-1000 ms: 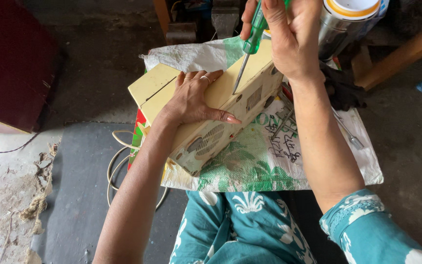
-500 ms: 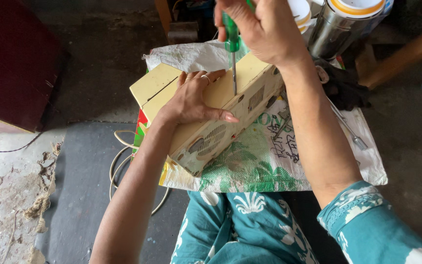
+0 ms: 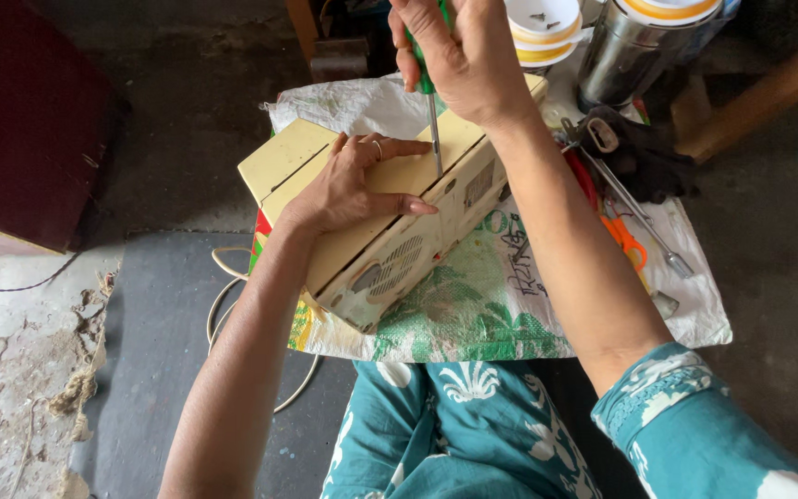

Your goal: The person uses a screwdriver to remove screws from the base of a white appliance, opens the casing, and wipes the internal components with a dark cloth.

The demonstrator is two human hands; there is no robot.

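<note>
Driving a screw on the casing. The cream-coloured appliance casing (image 3: 371, 217) lies on its side on a printed woven sack (image 3: 491, 305) spread over the lap, vent grilles facing the viewer. The left hand (image 3: 353, 185) lies flat and open on the upper face, fingers spread, pressing the casing down. The right hand (image 3: 468, 55) is closed around the green handle of a screwdriver (image 3: 433, 129), whose shaft stands nearly upright with its tip at the casing's top edge, just beside the left fingertips. For a clean turn, the shaft should probably stay in line with the screw, pressed firmly downward, with the left fingers clear of the tip. Loose tools (image 3: 634, 222) lie to the right.
</note>
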